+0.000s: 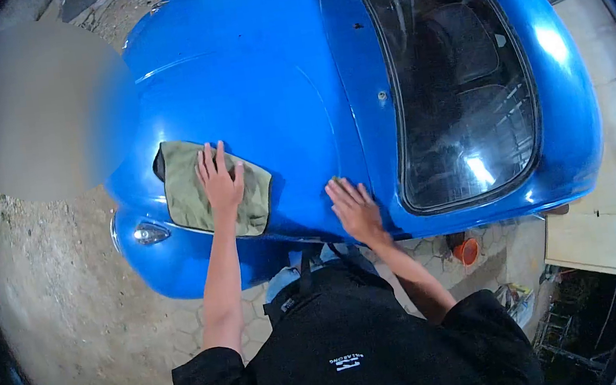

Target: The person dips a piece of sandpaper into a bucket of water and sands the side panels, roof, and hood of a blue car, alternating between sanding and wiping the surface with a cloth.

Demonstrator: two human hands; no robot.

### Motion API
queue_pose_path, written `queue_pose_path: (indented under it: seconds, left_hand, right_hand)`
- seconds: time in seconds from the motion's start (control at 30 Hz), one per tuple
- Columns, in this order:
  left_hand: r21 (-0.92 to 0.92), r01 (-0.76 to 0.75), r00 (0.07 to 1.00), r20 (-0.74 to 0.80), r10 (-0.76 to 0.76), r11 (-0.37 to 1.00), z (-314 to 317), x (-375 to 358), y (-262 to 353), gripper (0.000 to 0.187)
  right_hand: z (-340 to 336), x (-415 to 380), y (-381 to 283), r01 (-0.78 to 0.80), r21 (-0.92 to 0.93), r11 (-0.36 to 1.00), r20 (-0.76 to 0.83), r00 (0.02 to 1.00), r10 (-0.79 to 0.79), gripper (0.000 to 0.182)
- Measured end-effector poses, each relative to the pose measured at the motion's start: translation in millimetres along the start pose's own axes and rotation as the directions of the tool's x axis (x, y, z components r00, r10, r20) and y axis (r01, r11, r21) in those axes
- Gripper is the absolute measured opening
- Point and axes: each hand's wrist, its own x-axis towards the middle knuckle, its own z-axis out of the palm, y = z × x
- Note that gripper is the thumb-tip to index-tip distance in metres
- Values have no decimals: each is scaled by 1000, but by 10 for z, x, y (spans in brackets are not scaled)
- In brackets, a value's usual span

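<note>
You lean over the blue car (269,66), its hood filling most of the view and the windshield (457,89) to your right. An olive green cloth (189,195) lies spread on the hood just above the headlight (150,233). Your left hand (220,178) presses flat on the cloth, fingers spread, gripping nothing, while your right hand (354,208) rests open-palmed on bare paint near the hood's edge.

one blue car (269,66), one cloth (188,188), two hands (220,180)
</note>
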Motion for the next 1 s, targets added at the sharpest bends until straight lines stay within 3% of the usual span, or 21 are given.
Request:
queue_pose_path:
  seconds: [0.07,0.1,0.17,0.27,0.33,0.43,0.53,0.57,0.7,0.8,0.87,0.9,1.0]
  left_hand:
    - [8,-95,992,80,94,995,-149,-77,-127,63]
    - [-18,-60,988,142,62,998,-219,-139,-204,63]
    - [30,37,997,60,-39,999,-285,-365,-470,56]
    - [-31,123,990,-66,-124,992,-217,-675,-940,46]
    - [-98,166,978,-115,-177,981,-269,-802,-1051,41]
    - [-154,229,945,-203,-257,961,-395,-866,-1080,40]
    - [-378,580,757,-78,-649,722,-621,-1024,-1229,39]
    - [-353,576,739,-162,-654,738,-739,-1111,-1249,38]
    - [-530,608,600,-181,-779,591,-1127,-1755,-1449,38]
    - [-654,617,448,-165,-879,437,-1259,-2373,-1477,44]
    - [-711,606,334,-178,-925,356,-1066,-2672,-1526,48]
    - [-699,625,355,-144,-924,349,-1058,-2696,-1490,50]
    - [-658,671,404,-60,-913,341,-1106,-2671,-1298,53]
  right_hand:
    - [-104,-28,96,-19,-13,1000,-81,997,18,53]
    - [-76,-31,137,-39,1,999,-117,992,39,52]
    - [53,-33,4,-95,-39,995,-202,976,85,53]
    - [471,144,-457,123,-24,992,-115,986,-124,53]
    - [561,372,-954,185,-19,983,-212,960,-185,52]
    - [741,795,-1410,296,-2,955,-206,935,-290,53]
    - [708,964,-1509,348,-52,936,-105,930,-351,56]
    - [572,860,-1297,358,-52,932,-76,929,-361,58]
    - [249,173,-481,373,-155,915,-76,919,-388,61]
    - [440,158,-610,324,-171,931,-51,940,-336,58]
    - [472,476,-1133,358,-67,931,-14,933,-360,59]
    - [546,679,-1426,384,13,923,5,923,-384,60]
    - [1028,1220,-2166,524,-31,851,-64,849,-525,60]
